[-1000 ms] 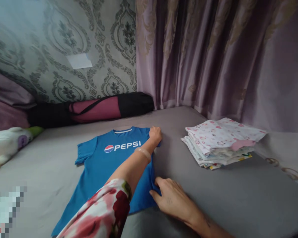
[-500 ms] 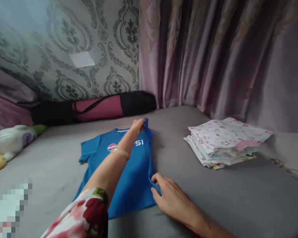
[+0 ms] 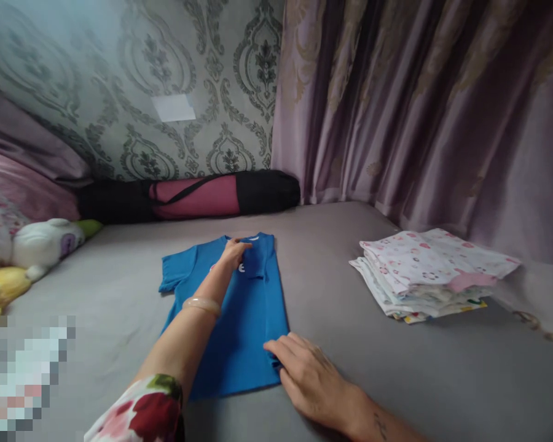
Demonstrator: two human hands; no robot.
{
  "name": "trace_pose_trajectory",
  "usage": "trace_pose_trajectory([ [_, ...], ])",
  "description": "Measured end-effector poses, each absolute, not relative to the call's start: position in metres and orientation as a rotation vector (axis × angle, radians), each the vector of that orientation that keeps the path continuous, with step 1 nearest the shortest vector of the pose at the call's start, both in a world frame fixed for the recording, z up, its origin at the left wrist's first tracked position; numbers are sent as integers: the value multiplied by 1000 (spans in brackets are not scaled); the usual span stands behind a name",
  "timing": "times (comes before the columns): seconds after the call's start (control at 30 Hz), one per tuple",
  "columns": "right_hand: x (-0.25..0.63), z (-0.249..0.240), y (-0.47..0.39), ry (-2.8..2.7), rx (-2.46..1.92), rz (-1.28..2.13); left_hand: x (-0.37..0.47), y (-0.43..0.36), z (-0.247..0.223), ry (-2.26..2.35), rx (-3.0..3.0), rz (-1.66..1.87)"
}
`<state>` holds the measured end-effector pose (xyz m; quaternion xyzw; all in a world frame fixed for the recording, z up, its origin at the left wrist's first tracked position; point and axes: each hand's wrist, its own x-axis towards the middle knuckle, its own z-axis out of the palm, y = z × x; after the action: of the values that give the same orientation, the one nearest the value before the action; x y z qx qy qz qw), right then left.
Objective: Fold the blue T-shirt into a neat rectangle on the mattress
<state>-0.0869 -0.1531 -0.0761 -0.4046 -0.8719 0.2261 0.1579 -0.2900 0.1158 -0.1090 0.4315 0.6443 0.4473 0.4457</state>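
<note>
Both hands grip blue shirt (image 3: 239,325): left hand (image 3: 236,252) pinches folded sleeve mid-frame, right hand (image 3: 304,374) pinches lower edge; keep fold straight, flatten.

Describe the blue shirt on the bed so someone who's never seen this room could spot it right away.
On the grey bed, in front of the pink and black roll, lies the blue T-shirt under both hands. It is plain blue, unlike the stack of white floral cloths.
</note>
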Motion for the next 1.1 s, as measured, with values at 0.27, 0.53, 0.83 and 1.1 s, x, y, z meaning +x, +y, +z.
trace_pose_trajectory([
  [0.27,-86,-70,-144,-2327,-965,917,-303,113,-113,1629,1295,1139],
  [0.53,-78,-65,-126,-2158,-1094,1228,-316,78,-100,1686,1628,1117],
  [0.83,-84,-69,26,-2135,-1198,1000,-269,-78,-83,1161,2434,625],
  [1.1,-94,-92,141,-2125,-1465,688,-254,-150,-100,1313,2405,641],
])
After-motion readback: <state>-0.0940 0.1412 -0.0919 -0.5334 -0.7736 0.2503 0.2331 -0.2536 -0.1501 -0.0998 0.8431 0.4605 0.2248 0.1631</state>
